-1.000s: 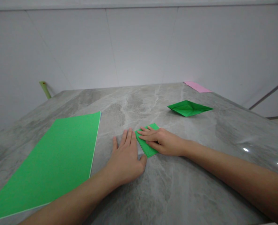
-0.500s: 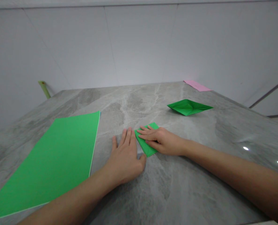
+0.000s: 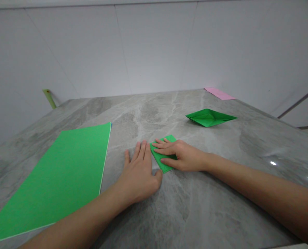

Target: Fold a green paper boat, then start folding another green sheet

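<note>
A marble table (image 3: 185,207) meets a white wall (image 3: 154,48). The right hand (image 3: 183,157) lies open, fingers flat on folded green paper (image 3: 160,159); the left hand (image 3: 139,173) splays open just beside it.

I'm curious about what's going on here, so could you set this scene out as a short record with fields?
Right hand: flat, its fingers resting on a folded green paper
Left hand: flat on the table, fingers spread, beside that paper
Surface: grey marble-patterned table
Left of the hands: large green sheet
Far side of the table: green paper boat, pink paper
</note>
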The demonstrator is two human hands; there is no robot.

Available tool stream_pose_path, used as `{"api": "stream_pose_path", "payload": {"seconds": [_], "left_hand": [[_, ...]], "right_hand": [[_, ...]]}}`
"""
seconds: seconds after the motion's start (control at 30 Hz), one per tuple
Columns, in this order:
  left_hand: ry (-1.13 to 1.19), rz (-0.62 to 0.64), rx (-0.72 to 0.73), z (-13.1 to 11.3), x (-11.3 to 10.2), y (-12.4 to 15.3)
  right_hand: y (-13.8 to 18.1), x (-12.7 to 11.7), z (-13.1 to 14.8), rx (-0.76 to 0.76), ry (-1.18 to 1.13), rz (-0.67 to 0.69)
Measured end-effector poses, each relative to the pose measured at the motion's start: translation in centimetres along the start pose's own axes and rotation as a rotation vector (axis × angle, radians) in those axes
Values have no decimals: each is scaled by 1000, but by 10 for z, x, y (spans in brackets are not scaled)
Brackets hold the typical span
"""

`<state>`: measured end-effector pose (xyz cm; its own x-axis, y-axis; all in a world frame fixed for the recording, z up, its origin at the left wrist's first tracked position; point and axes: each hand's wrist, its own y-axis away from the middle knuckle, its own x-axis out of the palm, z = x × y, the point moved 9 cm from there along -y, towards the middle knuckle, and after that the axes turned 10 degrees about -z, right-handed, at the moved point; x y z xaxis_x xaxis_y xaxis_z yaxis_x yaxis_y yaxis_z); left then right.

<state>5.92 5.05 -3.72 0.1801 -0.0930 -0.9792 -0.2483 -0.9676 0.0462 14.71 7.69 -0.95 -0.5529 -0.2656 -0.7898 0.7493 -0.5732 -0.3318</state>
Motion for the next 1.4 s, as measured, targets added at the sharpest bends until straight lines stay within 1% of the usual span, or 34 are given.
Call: {"api": "stream_pose_path", "payload": {"seconds": [0.23, 0.43, 0.83, 1.1, 1.3, 1.4], "left_hand": [[14, -19, 2, 0, -1, 0], [-2, -36, -19, 2, -2, -1], [-1, -36, -20, 3, -2, -1], [16, -41, -33, 5, -1, -1], [19, -28, -35, 5, 0, -1], [11, -45, -25, 4, -1, 0]], "right_hand": [[2, 0, -3, -1, -11, -11], [2, 2, -3, 2, 29, 9], [3, 0, -5, 12, -35, -9], [2, -3, -7, 53, -86, -15], [5, -5, -1, 2, -33, 56], [7, -6, 1, -28, -37, 59]]}}
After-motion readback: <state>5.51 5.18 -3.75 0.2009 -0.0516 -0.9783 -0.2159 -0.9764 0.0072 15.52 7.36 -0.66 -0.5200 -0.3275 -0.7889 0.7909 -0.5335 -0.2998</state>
